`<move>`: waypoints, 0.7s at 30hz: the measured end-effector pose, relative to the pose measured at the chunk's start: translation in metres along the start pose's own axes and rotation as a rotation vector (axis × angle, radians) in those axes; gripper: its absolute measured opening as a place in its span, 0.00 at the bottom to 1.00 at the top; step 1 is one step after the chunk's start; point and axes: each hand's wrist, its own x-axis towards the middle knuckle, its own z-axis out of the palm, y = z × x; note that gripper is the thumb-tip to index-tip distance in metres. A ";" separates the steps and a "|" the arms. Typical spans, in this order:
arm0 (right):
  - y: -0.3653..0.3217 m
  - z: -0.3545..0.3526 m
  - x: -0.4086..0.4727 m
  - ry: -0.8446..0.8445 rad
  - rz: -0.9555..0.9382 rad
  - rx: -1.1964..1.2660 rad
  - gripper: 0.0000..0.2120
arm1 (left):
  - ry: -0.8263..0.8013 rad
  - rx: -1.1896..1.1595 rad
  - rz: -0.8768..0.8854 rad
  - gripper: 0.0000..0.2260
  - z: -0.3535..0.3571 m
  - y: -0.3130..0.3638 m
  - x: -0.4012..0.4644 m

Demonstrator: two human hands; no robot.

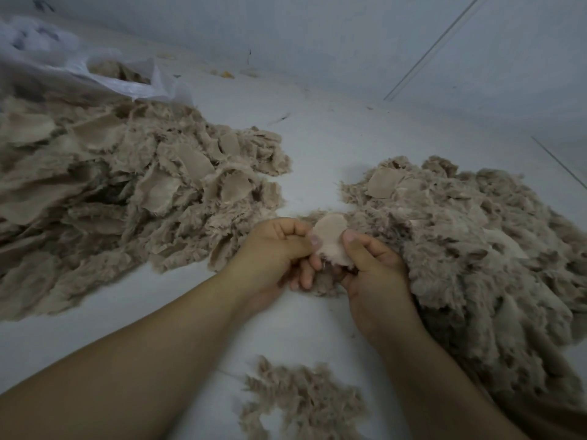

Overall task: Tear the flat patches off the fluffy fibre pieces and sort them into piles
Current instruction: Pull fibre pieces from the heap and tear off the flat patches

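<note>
Flat patch of pale beige backing, pinched upright between both hands above the white floor.

Both bare forearms reach in from the lower edge and meet at mid-frame. Left hand is curled into a loose fist, its thumb pressed on the patch's left edge and its fingers folded in above. Right hand grips the patch's right edge with thumb on top and fingers tucked under, where a tuft of fluffy fibre hangs below. Large pile of fluffy pieces with flat patches showing lies to the left, beside a clear plastic bag. Another big pile lies right, touching the right hand. Small loose heap sits between the forearms.
</note>
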 end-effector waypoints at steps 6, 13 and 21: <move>0.002 -0.002 0.005 0.065 0.013 -0.077 0.16 | -0.062 0.026 -0.073 0.11 0.002 0.003 -0.001; 0.004 0.000 0.008 0.175 0.039 0.009 0.15 | 0.202 -0.057 0.154 0.09 0.002 0.005 0.000; 0.005 0.001 0.009 0.217 0.045 -0.039 0.17 | 0.235 0.734 0.316 0.16 -0.001 -0.019 0.016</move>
